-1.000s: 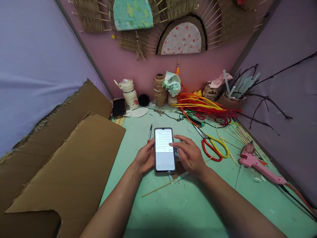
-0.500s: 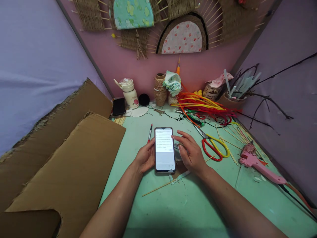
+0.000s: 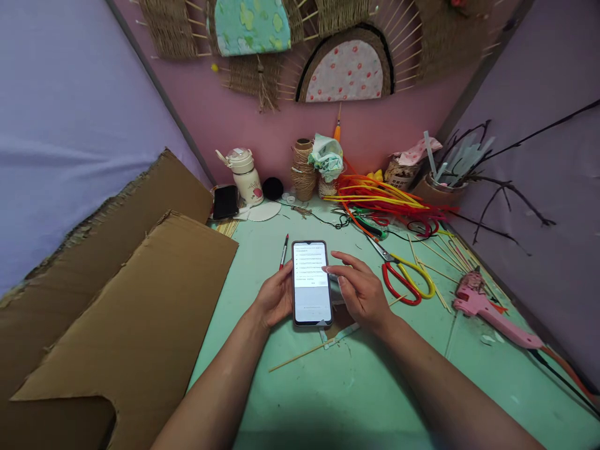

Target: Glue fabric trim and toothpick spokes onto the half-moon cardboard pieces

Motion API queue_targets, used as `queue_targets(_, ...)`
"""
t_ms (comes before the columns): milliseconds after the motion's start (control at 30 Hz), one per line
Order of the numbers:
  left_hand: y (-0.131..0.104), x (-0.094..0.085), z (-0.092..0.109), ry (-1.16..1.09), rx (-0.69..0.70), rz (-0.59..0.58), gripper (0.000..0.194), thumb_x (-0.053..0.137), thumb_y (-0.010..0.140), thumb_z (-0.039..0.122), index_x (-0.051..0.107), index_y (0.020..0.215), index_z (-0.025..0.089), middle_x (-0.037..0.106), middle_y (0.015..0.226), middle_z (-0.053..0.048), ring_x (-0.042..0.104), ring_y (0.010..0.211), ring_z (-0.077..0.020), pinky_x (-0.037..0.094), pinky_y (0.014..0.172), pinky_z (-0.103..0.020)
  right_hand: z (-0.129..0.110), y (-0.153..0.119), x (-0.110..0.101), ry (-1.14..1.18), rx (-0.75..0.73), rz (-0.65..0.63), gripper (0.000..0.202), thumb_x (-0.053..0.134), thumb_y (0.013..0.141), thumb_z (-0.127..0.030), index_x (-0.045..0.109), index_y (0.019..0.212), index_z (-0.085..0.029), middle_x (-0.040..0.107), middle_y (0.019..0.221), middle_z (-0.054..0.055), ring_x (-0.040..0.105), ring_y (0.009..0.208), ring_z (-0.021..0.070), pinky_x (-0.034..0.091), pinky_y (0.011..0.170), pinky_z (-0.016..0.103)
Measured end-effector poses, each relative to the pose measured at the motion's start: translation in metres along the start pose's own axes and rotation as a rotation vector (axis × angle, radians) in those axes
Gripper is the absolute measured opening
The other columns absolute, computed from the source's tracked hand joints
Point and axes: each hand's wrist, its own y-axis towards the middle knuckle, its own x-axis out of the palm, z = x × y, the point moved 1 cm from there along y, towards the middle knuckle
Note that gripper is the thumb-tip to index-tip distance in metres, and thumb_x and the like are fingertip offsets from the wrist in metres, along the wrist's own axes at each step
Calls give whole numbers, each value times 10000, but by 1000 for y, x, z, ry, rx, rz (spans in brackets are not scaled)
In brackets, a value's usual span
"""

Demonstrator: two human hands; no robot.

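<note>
Thin stick (image 3: 296,360): lower centre of the frame, lying near the phone's bottom end.
Left hand (image 3: 275,299): fingers grasping the phone's left side.
Right hand (image 3: 360,290): empty, fingers loosely spread, one fingertip at the screen's right edge; contact unclear.
Phone (image 3: 312,305): centre, screen lit.
Phone risk: one-sided support; a slack grip or hard tap could tip it.
Scissors (image 3: 386,255): right of centre; an outward elbow or wrist swing might knock them.

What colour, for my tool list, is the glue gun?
The glue gun is pink, clearest in the head view.
</note>
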Motion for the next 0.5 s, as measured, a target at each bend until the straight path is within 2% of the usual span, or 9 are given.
queue_targets(500, -2, 4, 1, -15, -21, 16, 500, 320, 1028, 379, 541, 1357, 75, 739, 1114, -146, 673, 1105, -282, 415, 1056, -415, 0, 0, -1, 6, 19, 50, 304, 439, 931, -146, 647, 1147, -194, 732, 1069, 99, 558, 1248, 273, 511, 923, 475)
